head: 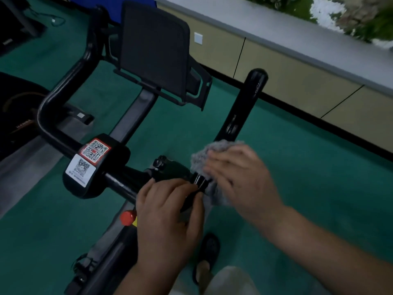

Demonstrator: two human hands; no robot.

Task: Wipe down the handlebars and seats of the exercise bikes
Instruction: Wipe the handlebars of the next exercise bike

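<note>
The black handlebar [240, 116] of an exercise bike crosses the middle of the view, with its right grip pointing away from me. My right hand [240, 173] holds a grey fluffy cloth [214, 152] wrapped round the bend at the base of that right grip. My left hand [168, 211] grips the crossbar just left of the cloth, fingers curled over the bar. The left grip [55, 99] curves away at the far left. The seat is out of view.
A black tablet holder [155, 50] stands above the bar. A centre clamp carries QR stickers [89, 158]. A red knob [127, 218] sits below the bar. Green floor [319, 188], a beige wall [297, 86] at right, another machine [14, 116] at left, my sandalled foot [207, 256].
</note>
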